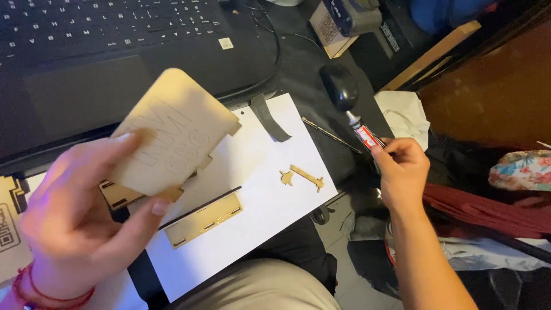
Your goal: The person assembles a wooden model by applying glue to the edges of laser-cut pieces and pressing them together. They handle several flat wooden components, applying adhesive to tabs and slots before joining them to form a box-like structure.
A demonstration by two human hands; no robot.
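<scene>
My left hand (74, 224) fingers pinch a thin, pale wooden panel (172, 129) with rounded corners, engraved face up, tilted above the white paper sheet (258, 201). My right hand (402, 172) fingers are clenched around a small glue tube (361, 133), nozzle beside the black mouse (340, 86). Flat slotted wood strip (204, 220) and small cross-shaped piece (304, 177) lie on the paper.

Dim room — dark desk (298, 63), pale floor tiles (344, 270), brown wooden panel (488, 86).
</scene>
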